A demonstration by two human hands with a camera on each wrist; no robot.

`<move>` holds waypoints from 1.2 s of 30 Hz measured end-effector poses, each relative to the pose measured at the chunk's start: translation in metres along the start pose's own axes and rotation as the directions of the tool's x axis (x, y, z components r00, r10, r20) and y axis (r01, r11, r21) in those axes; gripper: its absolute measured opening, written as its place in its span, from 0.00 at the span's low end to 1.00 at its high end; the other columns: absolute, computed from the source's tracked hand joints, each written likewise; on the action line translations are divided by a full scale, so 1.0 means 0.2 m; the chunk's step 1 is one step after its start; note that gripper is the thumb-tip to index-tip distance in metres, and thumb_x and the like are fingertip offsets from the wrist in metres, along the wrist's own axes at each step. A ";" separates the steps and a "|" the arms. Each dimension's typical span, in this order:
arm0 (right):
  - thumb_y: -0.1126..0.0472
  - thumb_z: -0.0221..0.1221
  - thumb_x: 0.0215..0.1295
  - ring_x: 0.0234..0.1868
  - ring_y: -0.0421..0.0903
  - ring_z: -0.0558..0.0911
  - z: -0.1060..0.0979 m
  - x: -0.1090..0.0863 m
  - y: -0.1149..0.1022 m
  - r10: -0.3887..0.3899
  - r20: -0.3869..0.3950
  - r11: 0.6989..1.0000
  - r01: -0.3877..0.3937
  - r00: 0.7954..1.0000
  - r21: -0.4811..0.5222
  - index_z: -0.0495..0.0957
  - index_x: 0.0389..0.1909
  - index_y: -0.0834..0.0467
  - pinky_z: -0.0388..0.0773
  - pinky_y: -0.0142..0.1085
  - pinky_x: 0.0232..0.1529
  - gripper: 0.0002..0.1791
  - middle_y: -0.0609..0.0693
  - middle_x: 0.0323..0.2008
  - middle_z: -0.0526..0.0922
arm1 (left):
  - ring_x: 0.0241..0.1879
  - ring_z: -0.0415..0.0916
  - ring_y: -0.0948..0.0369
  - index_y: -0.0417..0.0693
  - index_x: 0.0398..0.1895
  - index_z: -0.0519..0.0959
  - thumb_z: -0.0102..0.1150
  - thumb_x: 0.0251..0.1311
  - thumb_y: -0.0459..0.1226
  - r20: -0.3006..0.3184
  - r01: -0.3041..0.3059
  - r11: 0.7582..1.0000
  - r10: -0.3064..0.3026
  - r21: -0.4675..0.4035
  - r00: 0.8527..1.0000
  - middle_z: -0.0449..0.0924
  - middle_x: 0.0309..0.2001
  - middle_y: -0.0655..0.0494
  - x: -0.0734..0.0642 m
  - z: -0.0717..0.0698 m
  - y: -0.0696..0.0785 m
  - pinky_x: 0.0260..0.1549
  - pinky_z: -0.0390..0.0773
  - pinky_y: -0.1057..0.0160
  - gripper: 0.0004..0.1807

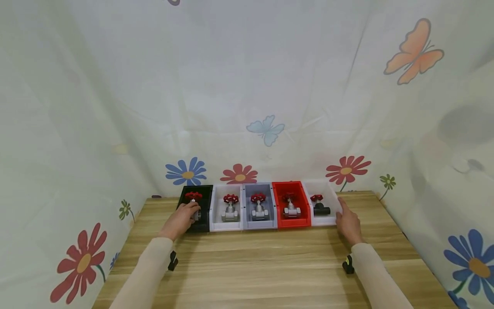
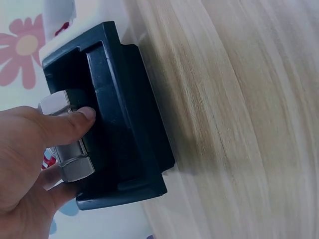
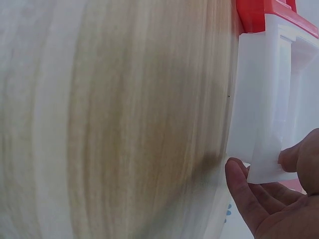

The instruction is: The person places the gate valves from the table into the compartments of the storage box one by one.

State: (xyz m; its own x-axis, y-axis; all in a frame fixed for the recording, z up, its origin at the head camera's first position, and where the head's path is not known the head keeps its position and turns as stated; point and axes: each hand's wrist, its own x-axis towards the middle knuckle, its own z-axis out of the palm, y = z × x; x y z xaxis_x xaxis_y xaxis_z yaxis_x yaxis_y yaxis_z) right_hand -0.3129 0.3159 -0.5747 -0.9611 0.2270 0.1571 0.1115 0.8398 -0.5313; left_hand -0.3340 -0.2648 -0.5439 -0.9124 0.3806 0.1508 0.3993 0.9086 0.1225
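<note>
At the left end of a row of bins, my left hand (image 1: 180, 219) grips a silver metal gate valve (image 2: 77, 168) inside the black bin (image 2: 134, 129). Its red handwheel (image 1: 194, 195) shows beyond the fingers in the head view. The thumb lies across the metal body in the left wrist view. At the row's right end, my right hand (image 1: 348, 222) pinches the front right corner of a translucent white bin (image 3: 248, 94), thumb over the rim and fingers outside. In that bin lies a dark valve (image 1: 321, 209) with a red handwheel.
Between those bins stand a white bin (image 1: 227, 227), a grey bin (image 1: 261, 225) and a red bin (image 1: 294, 223), each with a red-wheeled metal valve. All sit along the wooden table's (image 1: 258, 266) back edge, before a flowered curtain (image 1: 216, 94).
</note>
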 end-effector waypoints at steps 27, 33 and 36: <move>0.66 0.49 0.70 0.45 0.74 0.79 -0.01 -0.01 0.01 -0.082 -0.052 0.997 0.082 0.995 -0.007 0.58 0.72 0.61 0.74 0.63 0.45 0.30 0.77 0.53 0.76 | 0.57 0.75 0.42 0.37 0.57 0.79 0.64 0.55 0.27 0.115 0.010 1.000 -0.013 0.028 0.993 0.76 0.61 0.43 0.09 0.05 -0.02 0.59 0.72 0.45 0.23; 0.66 0.48 0.71 0.46 0.74 0.79 0.00 -0.01 0.02 -0.066 -0.041 0.998 0.066 0.997 -0.004 0.57 0.73 0.61 0.73 0.63 0.47 0.30 0.77 0.53 0.76 | 0.55 0.77 0.44 0.36 0.54 0.80 0.63 0.53 0.25 0.100 -0.009 1.000 0.007 0.024 0.995 0.79 0.58 0.43 0.11 0.08 -0.04 0.59 0.73 0.47 0.22; 0.66 0.49 0.71 0.47 0.74 0.79 0.00 -0.01 0.01 -0.063 -0.042 0.998 0.063 0.997 0.004 0.57 0.73 0.61 0.73 0.63 0.47 0.30 0.76 0.54 0.76 | 0.52 0.79 0.45 0.36 0.52 0.80 0.64 0.51 0.24 0.081 -0.031 0.999 0.028 0.032 0.996 0.80 0.54 0.44 0.11 0.10 -0.04 0.57 0.74 0.47 0.22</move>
State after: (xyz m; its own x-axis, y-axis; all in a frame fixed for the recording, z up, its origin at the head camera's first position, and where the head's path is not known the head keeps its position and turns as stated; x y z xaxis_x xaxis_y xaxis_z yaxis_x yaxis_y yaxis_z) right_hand -0.3113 0.3183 -0.5762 -0.9547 0.1946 0.2250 0.0500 0.8506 -0.5234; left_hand -0.3601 -0.2602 -0.5606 -0.9050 0.4188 0.0747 0.4243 0.9014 0.0861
